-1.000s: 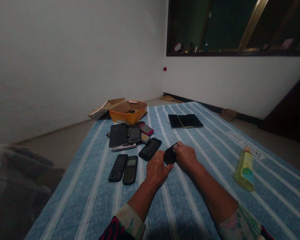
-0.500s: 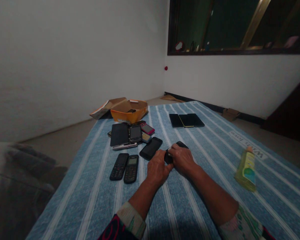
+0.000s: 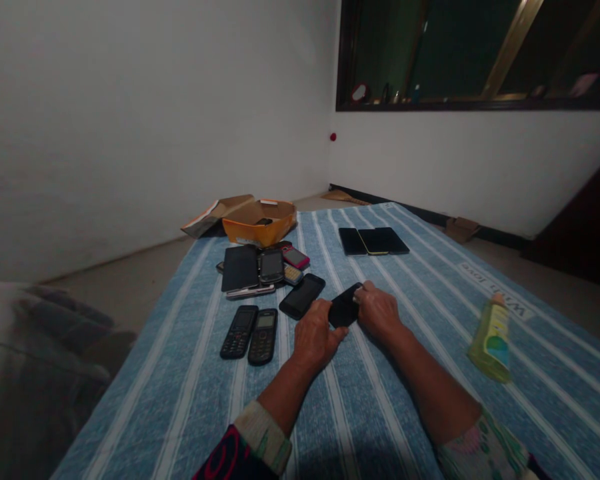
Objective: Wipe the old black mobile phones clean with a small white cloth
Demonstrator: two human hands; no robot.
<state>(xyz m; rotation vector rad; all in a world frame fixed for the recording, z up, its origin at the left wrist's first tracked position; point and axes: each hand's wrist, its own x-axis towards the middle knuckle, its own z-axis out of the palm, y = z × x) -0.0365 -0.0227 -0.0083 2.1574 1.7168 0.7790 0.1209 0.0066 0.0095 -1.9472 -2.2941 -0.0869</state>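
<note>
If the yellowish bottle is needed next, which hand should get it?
Probably the right hand: the yellowish bottle is on that side, nearer to it. The left hand grips the black phone and would have to cross the right forearm.

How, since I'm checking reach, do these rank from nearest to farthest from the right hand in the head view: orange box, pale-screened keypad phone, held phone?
1. Held phone: just left of the right hand, at its fingertips.
2. Pale-screened keypad phone: left of the left hand.
3. Orange box: far left, beyond the phone pile.
</note>
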